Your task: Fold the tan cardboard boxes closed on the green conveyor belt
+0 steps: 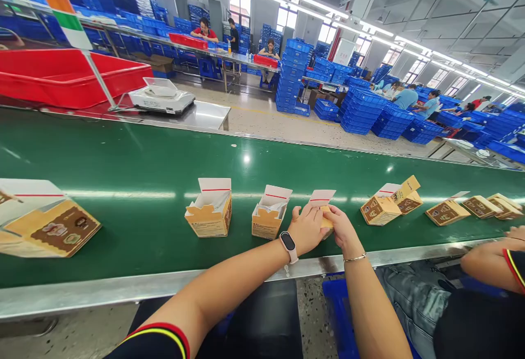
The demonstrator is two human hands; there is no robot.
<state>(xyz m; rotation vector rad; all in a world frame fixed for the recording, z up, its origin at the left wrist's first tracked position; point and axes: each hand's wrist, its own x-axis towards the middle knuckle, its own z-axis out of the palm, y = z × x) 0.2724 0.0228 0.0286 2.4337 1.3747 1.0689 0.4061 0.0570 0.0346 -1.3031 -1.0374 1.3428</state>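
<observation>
A small yellow-and-brown cardboard carton (322, 198) is between my hands on the green belt, its white flap with a red line standing up at the back. My left hand (305, 230), with a smartwatch on the wrist, covers the carton's left side and front. From the right, my right hand (343, 229) grips its upper side, fingers bent. Most of the carton is hidden behind my hands. Just left of them stands an open carton (267, 222) with a pale packet inside, and farther left another open carton (213, 221).
A large carton (61, 230) lies tilted at the left. Several cartons, including a tilted carton (380, 209), sit to the right, near a co-worker's arm (492, 263). Beyond the belt (135, 151) are a scale (162, 98) and a red tray (82, 77); a metal rail (164, 282) edges it.
</observation>
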